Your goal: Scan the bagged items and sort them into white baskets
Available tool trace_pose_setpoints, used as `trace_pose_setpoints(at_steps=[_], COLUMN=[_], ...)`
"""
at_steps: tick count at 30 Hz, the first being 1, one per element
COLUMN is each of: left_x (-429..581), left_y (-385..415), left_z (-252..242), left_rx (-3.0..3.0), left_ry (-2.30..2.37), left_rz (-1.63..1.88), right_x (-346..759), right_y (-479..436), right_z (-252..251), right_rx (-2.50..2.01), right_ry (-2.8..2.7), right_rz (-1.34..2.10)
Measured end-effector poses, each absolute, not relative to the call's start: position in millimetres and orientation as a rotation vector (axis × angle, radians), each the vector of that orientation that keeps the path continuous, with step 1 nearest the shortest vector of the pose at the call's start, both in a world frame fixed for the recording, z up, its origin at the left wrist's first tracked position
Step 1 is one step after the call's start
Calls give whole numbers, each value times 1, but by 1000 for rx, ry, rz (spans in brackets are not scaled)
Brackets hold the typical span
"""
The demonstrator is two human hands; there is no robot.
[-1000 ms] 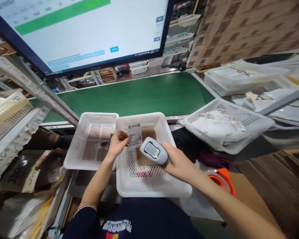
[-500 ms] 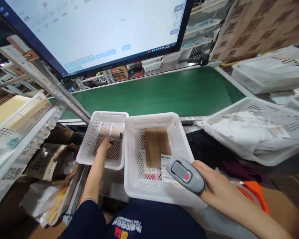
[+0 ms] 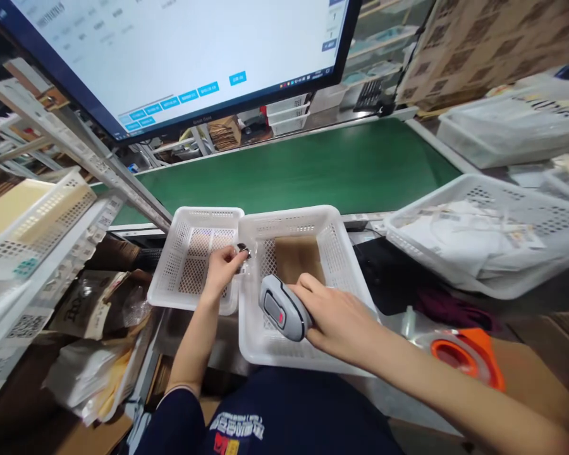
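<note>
My left hand (image 3: 222, 268) pinches a small dark item (image 3: 243, 251) above the adjoining rims of two white baskets; what kind of item it is I cannot make out. The smaller left basket (image 3: 164, 278) lies under my left wrist. In my right hand (image 3: 332, 309) is a grey barcode scanner (image 3: 284, 309), held over the larger basket (image 3: 351, 272) with its head toward the left hand. A flat brown piece of cardboard (image 3: 296, 256) lies in that larger basket, partly covered by the scanner and hand.
A green conveyor belt (image 3: 289, 174) runs behind the baskets, with a monitor (image 3: 208, 57) above it. On the right stand a basket of white packages (image 3: 474, 246) and an orange tape dispenser (image 3: 483, 360). A shelf with a tray (image 3: 38, 227) is at the left.
My left hand has risen from the left basket and moved right with the small dark item. The scanner has moved left toward it. The white label seen beside the scanner no longer shows.
</note>
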State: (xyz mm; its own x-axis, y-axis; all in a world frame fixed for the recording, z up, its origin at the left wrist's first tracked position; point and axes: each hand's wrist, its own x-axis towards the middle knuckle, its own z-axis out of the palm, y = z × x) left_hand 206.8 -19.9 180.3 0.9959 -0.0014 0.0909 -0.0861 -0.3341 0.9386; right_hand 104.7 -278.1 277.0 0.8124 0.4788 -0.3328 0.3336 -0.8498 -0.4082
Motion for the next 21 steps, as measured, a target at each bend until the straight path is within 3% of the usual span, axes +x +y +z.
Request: trace_pose_setpoints(at_steps=[10, 13, 17, 21], left_x=[181, 189, 239, 281], left_y=[-73, -59, -17, 17], left_z=[179, 174, 148, 105], left_rx=[2183, 2189, 2298, 2432], left_ry=[-260, -300, 86, 497], left_rz=[-83, 44, 367, -16], right_x=[71, 52, 38, 38], right_y=[-317, -347, -380, -383], right_z=[263, 248, 238, 232], right_rx=[-2725, -2607, -2454, -2441], right_ry=[-522, -515, -478, -478], right_rz=[670, 570, 456, 367])
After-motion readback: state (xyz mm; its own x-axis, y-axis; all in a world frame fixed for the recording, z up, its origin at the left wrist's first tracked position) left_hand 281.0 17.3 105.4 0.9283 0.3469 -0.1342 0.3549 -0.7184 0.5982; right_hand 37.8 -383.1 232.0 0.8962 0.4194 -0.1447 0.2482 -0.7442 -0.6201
